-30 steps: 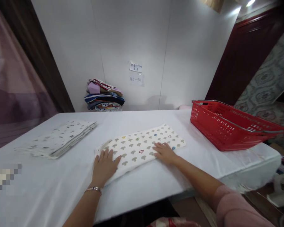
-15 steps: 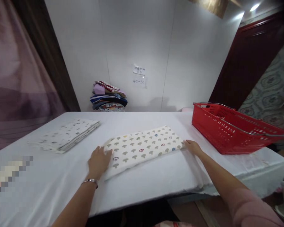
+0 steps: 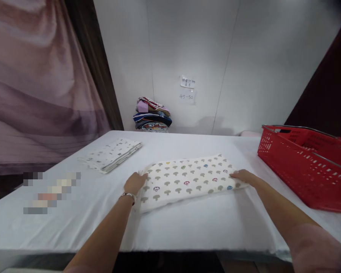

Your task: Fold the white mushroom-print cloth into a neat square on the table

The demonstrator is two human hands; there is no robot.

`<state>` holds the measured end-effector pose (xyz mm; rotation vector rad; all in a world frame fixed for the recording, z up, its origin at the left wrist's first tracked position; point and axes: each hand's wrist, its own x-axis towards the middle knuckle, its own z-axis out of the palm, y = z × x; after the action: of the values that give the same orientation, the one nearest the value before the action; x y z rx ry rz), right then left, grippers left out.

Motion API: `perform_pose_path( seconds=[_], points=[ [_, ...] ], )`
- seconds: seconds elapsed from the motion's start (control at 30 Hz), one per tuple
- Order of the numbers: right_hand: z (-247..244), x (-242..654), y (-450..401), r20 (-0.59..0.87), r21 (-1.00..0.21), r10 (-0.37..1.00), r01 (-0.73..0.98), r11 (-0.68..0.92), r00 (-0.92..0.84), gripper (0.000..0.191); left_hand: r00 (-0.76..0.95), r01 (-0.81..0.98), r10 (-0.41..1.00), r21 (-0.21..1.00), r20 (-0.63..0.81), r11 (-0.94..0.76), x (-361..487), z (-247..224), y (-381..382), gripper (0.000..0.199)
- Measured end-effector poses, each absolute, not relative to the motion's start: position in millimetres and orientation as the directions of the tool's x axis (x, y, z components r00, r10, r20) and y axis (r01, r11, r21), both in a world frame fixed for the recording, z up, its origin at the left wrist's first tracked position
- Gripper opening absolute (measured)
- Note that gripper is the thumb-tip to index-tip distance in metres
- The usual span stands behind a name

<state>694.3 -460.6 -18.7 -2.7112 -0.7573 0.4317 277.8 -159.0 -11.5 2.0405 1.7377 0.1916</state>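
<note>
In the middle of the white-covered worktop (image 3: pixel 199 231), well apart from its near edge, lies before you the folded mushroom cloth (image 3: pixel 186 180), cream in colour, with grey-brown mushrooms and a few red, blue, green and yellow ones. It lies a little slanted, so its left end is closer to the near edge than its right end. Your left hand (image 3: pixel 135 182) is closed on the left end of this cloth, the fingers bent around the border, and on the wrist there is a bracelet (image 3: pixel 128 195). Your right hand (image 3: pixel 242 176) holds the right end near its corner, with the fingers together; how firmly it presses, I cannot tell. Toward the far left corner of the worktop you have a second folded cloth (image 3: pixel 110 153), white with small dark prints, flat and in several layers. Closer to the left edge there is a patch made unclear by large blocks, and I cannot say what it is. On the right part of the worktop stands a red basket (image 3: pixel 304 167), which goes out of the view. Behind the far edge, left of the two paper notes (image 3: pixel 186 91) on the wall, rises a pile of folded fabrics (image 3: pixel 152 115).
</note>
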Motion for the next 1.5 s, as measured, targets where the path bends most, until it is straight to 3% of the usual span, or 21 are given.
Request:
perform_pose_path(
  seconds=[0.17, 0.4, 0.5, 0.63, 0.73, 0.87, 0.93, 1.03, 1.13, 1.2, 1.27, 1.33, 1.37, 1.43, 1.5],
  points=[
    [-14.0, 696.3, -467.1, -0.314, -0.505, 0.478, 0.282, -0.816, 0.820, 0.056, 0.186, 0.861, 0.974, 0.499, -0.130, -0.098, 284.4, -12.5, -153.0, 0.059],
    [-25.1, 718.6, -467.8, -0.313, -0.587, 0.564, 0.311, -0.748, 0.764, 0.035, 0.183, 0.819, 0.972, 0.570, -0.148, -0.067, 287.1, -10.4, -136.4, 0.065],
    [-20.2, 743.9, -455.0, -0.208, -0.481, 0.594, 0.447, -0.754, 0.777, 0.030, 0.185, 0.790, 0.965, 0.612, -0.185, -0.034, 281.2, -15.3, -139.7, 0.067],
    [-5.4, 778.6, -412.5, -0.029, -0.215, 0.632, 0.613, -0.761, 0.775, 0.029, 0.346, 0.732, 0.854, 0.681, -0.389, 0.014, 275.0, -20.2, -162.5, 0.063],
    [-0.7, 790.7, -374.7, 0.098, -0.090, 0.597, 0.605, -0.791, 0.796, 0.039, 0.445, 0.785, 0.782, 0.610, -0.437, -0.106, 275.0, -14.9, -179.7, 0.055],
    [-13.6, 780.4, -346.1, 0.182, -0.033, 0.592, 0.606, -0.795, 0.785, 0.051, 0.488, 0.833, 0.821, 0.439, -0.298, -0.336, 280.0, -1.8, -185.1, 0.050],
    [-24.7, 764.5, -345.0, 0.215, -0.091, 0.625, 0.653, -0.752, 0.750, 0.051, 0.506, 0.825, 0.829, 0.416, -0.237, -0.384, 285.1, 1.1, -182.2, 0.053],
    [-38.9, 728.3, -360.2, 0.281, -0.245, 0.715, 0.768, -0.592, 0.640, 0.044, 0.545, 0.787, 0.805, 0.473, -0.233, -0.396, 296.8, -0.8, -176.3, 0.055],
    [-46.5, 679.9, -393.3, 0.335, -0.442, 0.705, 0.765, -0.469, 0.625, 0.042, 0.563, 0.776, 0.784, 0.491, -0.260, -0.395, 310.1, -4.5, -171.0, 0.045],
    [-48.3, 642.9, -420.1, 0.246, -0.668, 0.602, 0.583, -0.463, 0.760, 0.046, 0.585, 0.761, 0.768, 0.504, -0.262, -0.408, 316.3, -5.6, -167.8, 0.038],
    [-48.5, 603.2, -444.4, 0.014, -0.870, 0.522, 0.268, -0.414, 0.853, 0.052, 0.606, 0.738, 0.747, 0.542, -0.273, -0.401, 319.0, -5.4, -165.2, 0.034],
    [-47.5, 562.2, -461.7, -0.208, -0.934, 0.568, 0.011, -0.357, 0.796, 0.052, 0.612, 0.717, 0.727, 0.607, -0.310, -0.344, 318.6, -3.9, -164.0, 0.035],
    [-46.6, 541.8, -466.7, -0.237, -0.940, 0.613, -0.018, -0.342, 0.753, 0.050, 0.610, 0.707, 0.721, 0.637, -0.329, -0.308, 317.6, -2.5, -164.2, 0.035],
    [-44.0, 502.3, -468.5, -0.139, -0.942, 0.723, 0.136, -0.308, 0.676, 0.042, 0.608, 0.684, 0.714, 0.686, -0.349, -0.248, 315.5, 1.9, -166.2, 0.037],
    [-40.2, 466.5, -459.2, 0.090, -0.875, 0.823, 0.438, -0.204, 0.561, 0.036, 0.600, 0.663, 0.714, 0.723, -0.361, -0.193, 314.5, 8.6, -170.3, 0.039]
  ],
)
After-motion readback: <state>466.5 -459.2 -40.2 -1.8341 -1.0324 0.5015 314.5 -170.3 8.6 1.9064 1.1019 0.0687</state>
